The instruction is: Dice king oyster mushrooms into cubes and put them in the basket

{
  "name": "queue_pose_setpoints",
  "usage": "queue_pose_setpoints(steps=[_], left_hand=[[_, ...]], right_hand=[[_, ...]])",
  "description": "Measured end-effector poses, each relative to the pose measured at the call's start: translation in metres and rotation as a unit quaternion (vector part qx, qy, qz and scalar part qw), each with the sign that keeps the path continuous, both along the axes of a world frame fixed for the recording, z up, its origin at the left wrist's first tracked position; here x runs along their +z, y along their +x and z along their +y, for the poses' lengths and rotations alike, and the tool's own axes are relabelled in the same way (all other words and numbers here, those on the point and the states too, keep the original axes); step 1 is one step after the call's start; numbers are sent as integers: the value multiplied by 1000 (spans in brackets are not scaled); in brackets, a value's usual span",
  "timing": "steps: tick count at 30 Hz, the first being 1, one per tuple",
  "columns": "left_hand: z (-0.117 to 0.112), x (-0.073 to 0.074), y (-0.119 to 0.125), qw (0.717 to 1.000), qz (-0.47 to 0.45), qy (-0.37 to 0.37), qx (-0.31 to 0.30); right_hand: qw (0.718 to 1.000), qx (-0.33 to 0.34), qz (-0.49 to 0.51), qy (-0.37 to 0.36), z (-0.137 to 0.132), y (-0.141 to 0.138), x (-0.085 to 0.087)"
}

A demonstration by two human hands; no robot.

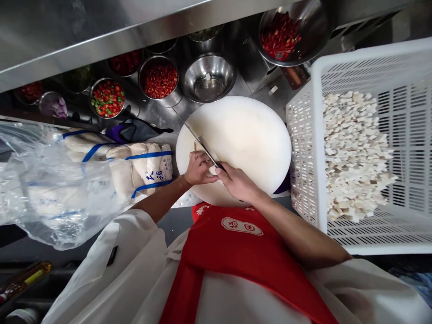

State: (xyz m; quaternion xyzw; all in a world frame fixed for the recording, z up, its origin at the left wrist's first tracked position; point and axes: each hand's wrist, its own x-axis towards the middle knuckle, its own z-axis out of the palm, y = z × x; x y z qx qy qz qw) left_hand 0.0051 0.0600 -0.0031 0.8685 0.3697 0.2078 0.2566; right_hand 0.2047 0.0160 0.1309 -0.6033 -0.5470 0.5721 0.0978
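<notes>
A round white cutting board (249,135) lies in front of me. On its left part is a pale mushroom (197,146), mostly covered by my left hand (200,168), whose bent fingers press down on it. My right hand (234,180) is wrapped round the handle of a kitchen knife (204,146). Its blade points away from me to the upper left, lying along the right side of the mushroom and close to my left fingertips. Whether the edge is inside the mushroom, I cannot tell.
Right of the board, a white plastic basket (305,148) holds many pale cut pieces (357,153). Packed whole mushrooms (141,168) in clear plastic lie left. Behind stand a steel bowl (221,67), chopped red chilies (158,81) and a larger chili bowl (313,31), beneath a steel shelf edge (135,38).
</notes>
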Motion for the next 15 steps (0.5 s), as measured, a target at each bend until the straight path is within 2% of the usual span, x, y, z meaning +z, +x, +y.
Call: queue_pose_setpoints(steps=[4, 11, 13, 15], left_hand=[[0, -3, -1, 1000, 9, -2, 2], [-1, -11, 1, 992, -21, 121, -15], [-1, -12, 2, 987, -37, 154, -16], [0, -11, 3, 982, -45, 184, -20]], right_hand=[[999, 4, 8, -34, -23, 13, 16], [995, -1, -19, -97, -109, 61, 70], [992, -6, -24, -124, -123, 67, 69], [993, -3, -25, -117, -128, 66, 53]])
